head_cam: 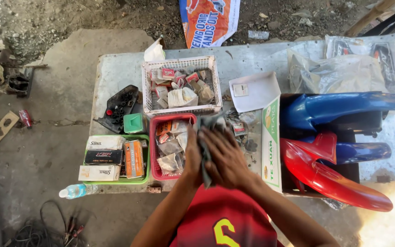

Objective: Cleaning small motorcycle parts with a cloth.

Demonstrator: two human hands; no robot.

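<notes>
Red shirt (225, 219) at the bottom edge, nearest the camera, with both forearms rising from it toward the table. Right hand (227, 158) laid flat, fingers extended, over a grey cloth (205, 146); left hand (191, 155) beneath and mostly hidden, pressed against the same cloth from the other side (grip of the left fingers cannot be told). Cloth sandwiched between the two palms, one end sticking up past the fingertips, the other hanging toward the wrists.

Directly under the hands, a red basket (154, 160) of small packets in clear wrap. Just left of it, a green tray (146, 158) with flat cardboard boxes, white, black and orange. Behind the red basket, a white mesh basket (179, 61) filled with small cartons and packets; beside that, to the left, a small green box (134, 122) and a black plastic part (120, 107).

To the right of the hands, an open cardboard box (270, 146) holding curved motorcycle fenders, red (334, 178) and blue (339, 107). All resting on a pale worn table (120, 73). Plastic water bottle (76, 190) lying at the near left corner, just beside the green tray. Dirt and concrete ground around the table.
</notes>
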